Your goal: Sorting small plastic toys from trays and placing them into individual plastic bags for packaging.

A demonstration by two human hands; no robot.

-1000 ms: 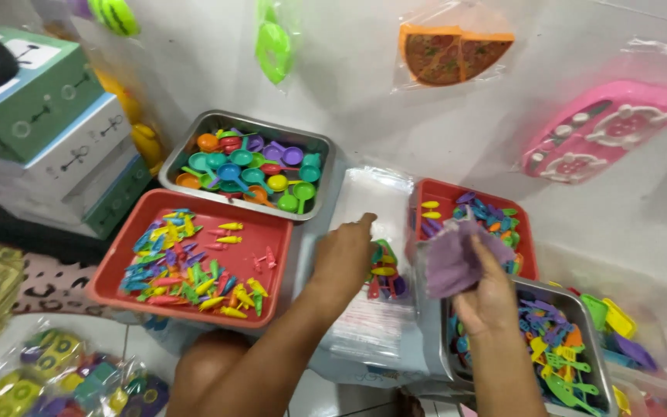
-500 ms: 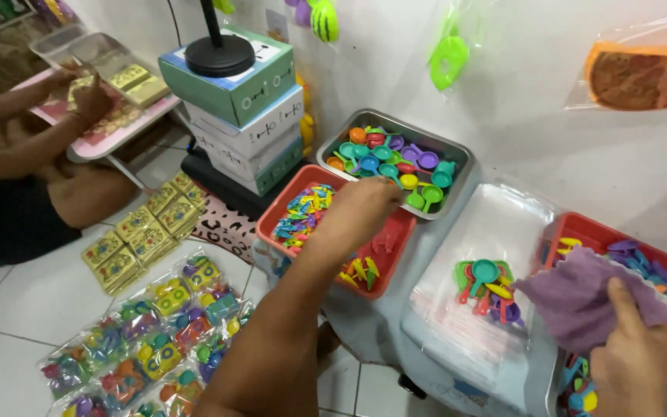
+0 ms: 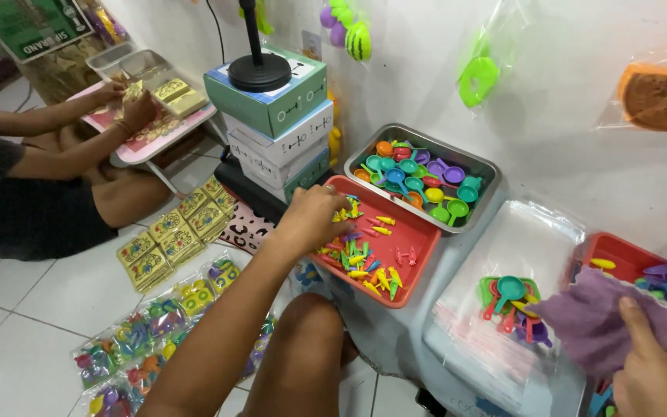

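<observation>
- The left hand (image 3: 314, 220) was down in the red plastic tray (image 3: 418, 266), fingers curled together over the heap of small bright plastic toy pieces (image 3: 360, 255); whether anything was actually pinched, I could not tell.
- The right hand (image 3: 654, 371) was clamped on a floppy purple cloth-like piece (image 3: 592, 320), thumb pressed on top, low at the right edge of view.
- Done so far, by my reading: one small cluster of coloured toy utensils (image 3: 507, 305) lay gathered on the stack of clear plastic bags (image 3: 519, 255), and sealed clear packets of toys (image 3: 156, 332) lay on the white tiled floor (image 3: 17, 340).
- Left, I judged: plenty. The red tray held many pieces, and the steel tray of coloured toy pans (image 3: 426, 181) looked full.
- Room was tight: the red tray touched the steel tray behind it, and a stack of green and white boxes (image 3: 275, 131) stood just beside both.
- A second red tray (image 3: 607, 255) crowded the right hand.
- Another person's hands (image 3: 125, 104) worked at a small pink table (image 3: 137, 147), well apart.
</observation>
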